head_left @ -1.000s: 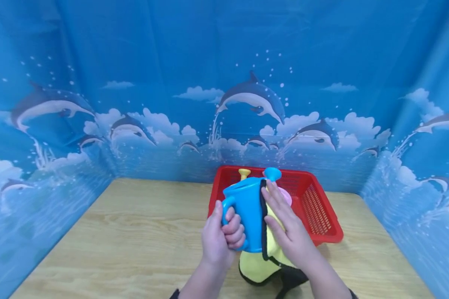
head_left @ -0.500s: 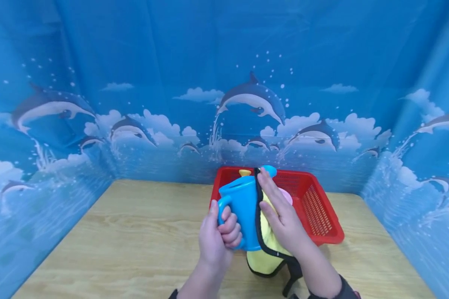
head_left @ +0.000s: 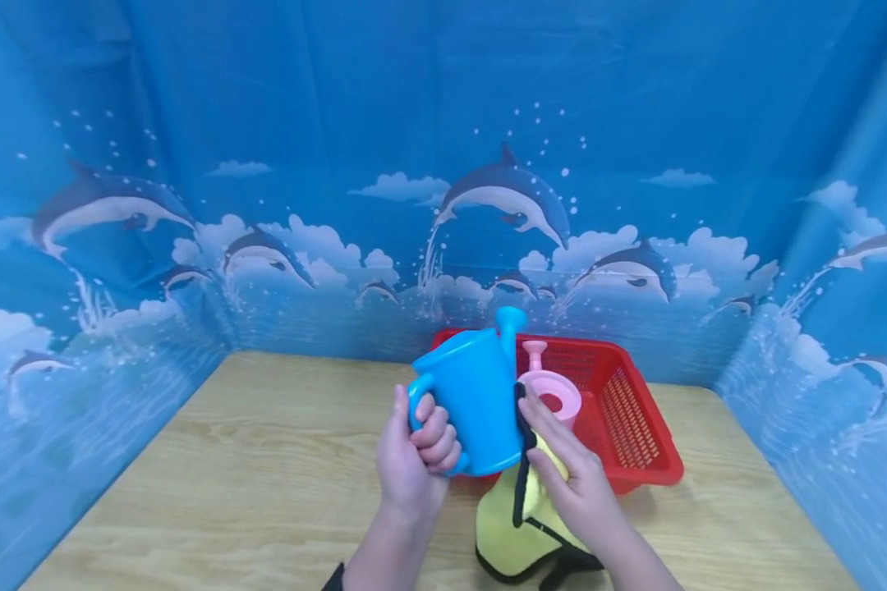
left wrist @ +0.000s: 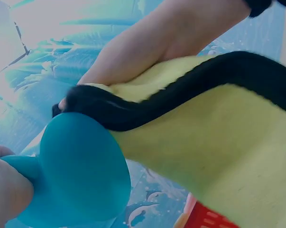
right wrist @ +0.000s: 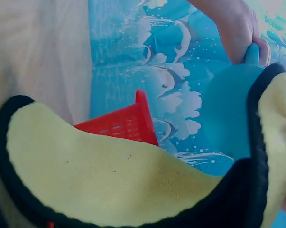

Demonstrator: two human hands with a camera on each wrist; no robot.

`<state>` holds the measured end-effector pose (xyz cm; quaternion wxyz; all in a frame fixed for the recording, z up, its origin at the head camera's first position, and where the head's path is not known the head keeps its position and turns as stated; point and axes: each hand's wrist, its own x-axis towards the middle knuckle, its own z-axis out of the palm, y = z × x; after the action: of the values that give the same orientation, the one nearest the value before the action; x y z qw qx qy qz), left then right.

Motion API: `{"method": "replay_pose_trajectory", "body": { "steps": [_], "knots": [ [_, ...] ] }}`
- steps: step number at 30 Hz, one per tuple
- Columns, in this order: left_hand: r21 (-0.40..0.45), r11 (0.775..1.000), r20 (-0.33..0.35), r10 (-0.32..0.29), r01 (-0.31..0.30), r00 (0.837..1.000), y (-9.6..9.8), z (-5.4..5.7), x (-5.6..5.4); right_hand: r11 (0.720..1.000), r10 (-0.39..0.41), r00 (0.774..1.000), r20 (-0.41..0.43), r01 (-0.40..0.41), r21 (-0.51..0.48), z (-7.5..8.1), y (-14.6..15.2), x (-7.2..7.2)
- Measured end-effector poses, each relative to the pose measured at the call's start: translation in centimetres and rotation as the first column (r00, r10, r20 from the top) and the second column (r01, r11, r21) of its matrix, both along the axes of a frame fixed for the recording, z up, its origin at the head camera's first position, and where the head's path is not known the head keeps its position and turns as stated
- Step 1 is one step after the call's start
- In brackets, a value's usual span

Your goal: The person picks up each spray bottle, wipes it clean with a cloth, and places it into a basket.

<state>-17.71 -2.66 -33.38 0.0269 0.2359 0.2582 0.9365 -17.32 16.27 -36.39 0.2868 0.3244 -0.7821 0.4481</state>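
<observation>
In the head view my left hand (head_left: pixel 416 451) grips the handle of a blue toy watering can (head_left: pixel 469 402), its fingers curled round it. The can is tilted and held up in front of the basket, spout at the far side. My right hand (head_left: pixel 572 472), fingers fairly straight, presses a yellow cloth with black edging (head_left: pixel 506 525) against the can's lower right side. Below that hand the rest of the cloth hangs down. From the left wrist, the can's rounded blue part (left wrist: pixel 83 166) shows beside the cloth (left wrist: pixel 218 137). The right wrist view has the cloth (right wrist: pixel 100 175) across its lower half.
A red plastic basket (head_left: pixel 654 468) with slotted walls stands behind the hands on the wooden table (head_left: pixel 266 460). Inside it sits a pink toy watering can (head_left: pixel 554 394). A blue dolphin-print curtain (head_left: pixel 340 123) surrounds the table at the back and sides.
The blue can has moved left and tilted further, so its spout and the pink can show more. The right hand and cloth have shifted down to its lower side. The yellow spout is now hidden.
</observation>
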Motion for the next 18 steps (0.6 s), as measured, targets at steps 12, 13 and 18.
{"method": "replay_pose_trajectory", "body": {
  "steps": [12, 13, 18],
  "knots": [
    [-0.076, 0.982, -0.108, -0.181, 0.173, 0.978, 0.6, -1.2, -0.2, 0.998, -0.052, 0.977, 0.207, 0.057, -0.021, 2.5, 1.0, -0.5],
    [-0.089, 0.981, -0.107, -0.179, 0.170, 0.978, 0.7, -1.2, -0.1, 0.998, -0.057, 0.976, 0.210, 0.062, -0.018, 2.9, 1.0, -0.6],
    [-0.129, 0.984, -0.104, -0.139, 0.125, 0.985, 0.9, -0.9, 0.4, 0.998, -0.069, 0.977, 0.204, 0.070, 0.001, 4.7, 0.6, -0.9]
  ]
}}
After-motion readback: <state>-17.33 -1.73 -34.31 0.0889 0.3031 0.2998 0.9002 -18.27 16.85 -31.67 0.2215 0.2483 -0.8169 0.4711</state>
